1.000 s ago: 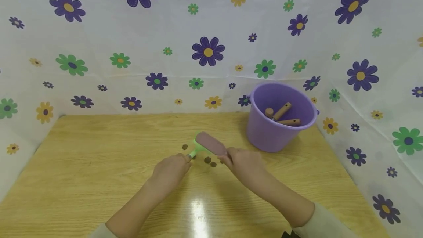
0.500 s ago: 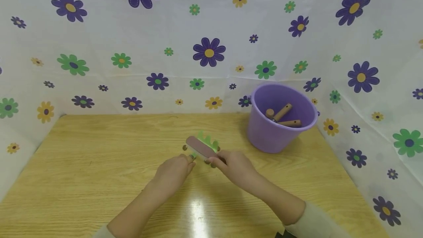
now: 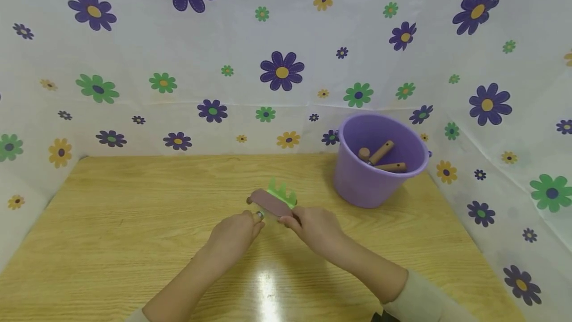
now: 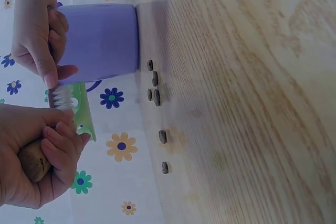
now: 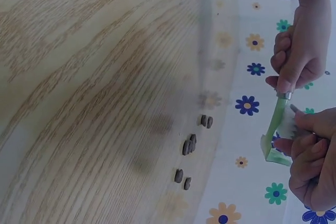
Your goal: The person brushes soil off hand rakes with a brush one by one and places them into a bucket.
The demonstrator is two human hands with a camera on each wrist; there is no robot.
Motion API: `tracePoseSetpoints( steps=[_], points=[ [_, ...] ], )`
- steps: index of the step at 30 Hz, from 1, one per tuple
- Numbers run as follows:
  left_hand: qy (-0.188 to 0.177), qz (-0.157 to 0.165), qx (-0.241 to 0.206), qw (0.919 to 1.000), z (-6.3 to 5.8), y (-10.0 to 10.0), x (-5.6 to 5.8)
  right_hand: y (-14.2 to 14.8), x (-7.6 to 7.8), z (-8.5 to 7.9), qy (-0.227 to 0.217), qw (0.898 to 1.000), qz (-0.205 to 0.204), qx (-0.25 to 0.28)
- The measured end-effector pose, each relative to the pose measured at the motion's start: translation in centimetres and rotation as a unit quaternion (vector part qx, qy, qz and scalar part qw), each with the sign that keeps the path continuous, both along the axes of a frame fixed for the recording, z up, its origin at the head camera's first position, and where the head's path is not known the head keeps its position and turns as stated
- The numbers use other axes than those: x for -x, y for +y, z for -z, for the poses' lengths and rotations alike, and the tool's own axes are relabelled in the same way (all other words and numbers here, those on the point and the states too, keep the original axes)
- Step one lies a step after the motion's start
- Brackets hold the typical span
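Observation:
My left hand (image 3: 232, 235) grips the wooden handle of a small green hand rake (image 3: 283, 194), its tines pointing away from me. The handle's butt (image 4: 34, 162) sticks out of the fist in the left wrist view. My right hand (image 3: 319, 227) holds a brush (image 3: 270, 202) with a flat, dull-pink back, which covers part of the rake in the head view. White bristles (image 4: 64, 98) face the green metal, right at its surface. Both tools are held above the table, over several small dark pebble-like lumps (image 4: 163, 136) lying on the wood.
A purple bucket (image 3: 357, 183) stands at the back right, with several wooden-handled tools (image 3: 382, 152) inside. The wood-grain table (image 3: 134, 212) meets a white flower-print cloth (image 3: 241, 88) at the back and on both sides.
The brush has moved left and toward me over the rake, my right hand with it. The rake's head has turned, so its tines now show beyond the brush. The bucket stays put.

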State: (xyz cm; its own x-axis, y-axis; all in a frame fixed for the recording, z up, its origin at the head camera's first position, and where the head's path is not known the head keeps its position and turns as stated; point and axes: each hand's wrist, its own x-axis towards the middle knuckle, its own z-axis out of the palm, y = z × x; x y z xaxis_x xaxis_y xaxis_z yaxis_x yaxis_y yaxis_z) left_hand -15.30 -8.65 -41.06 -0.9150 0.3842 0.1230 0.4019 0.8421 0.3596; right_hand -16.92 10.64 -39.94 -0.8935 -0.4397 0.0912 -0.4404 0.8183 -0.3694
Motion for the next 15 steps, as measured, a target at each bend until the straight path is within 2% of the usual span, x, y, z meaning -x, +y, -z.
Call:
tracePoseSetpoints(
  steps=[3, 6, 10, 15],
  points=[
    [-0.012, -0.021, 0.004, 0.9997, -0.1, 0.1, -0.1, 0.1, 0.0, 0.1, 0.050, 0.998, 0.006, -0.047],
    [-0.015, -0.035, 0.010, 0.9992, -0.1, 0.2, -0.1, 0.2, 0.1, 0.7, 0.144, 0.983, 0.005, -0.111],
    [-0.002, -0.036, 0.020, 0.9992, -0.1, 0.2, -0.1, 0.5, 0.3, 1.7, 0.293, 0.941, 0.002, -0.169],
    [0.011, -0.040, 0.036, 0.9985, -0.1, 0.2, -0.1, 0.8, 0.6, 2.8, 0.404, 0.892, 0.005, -0.203]
  ],
)
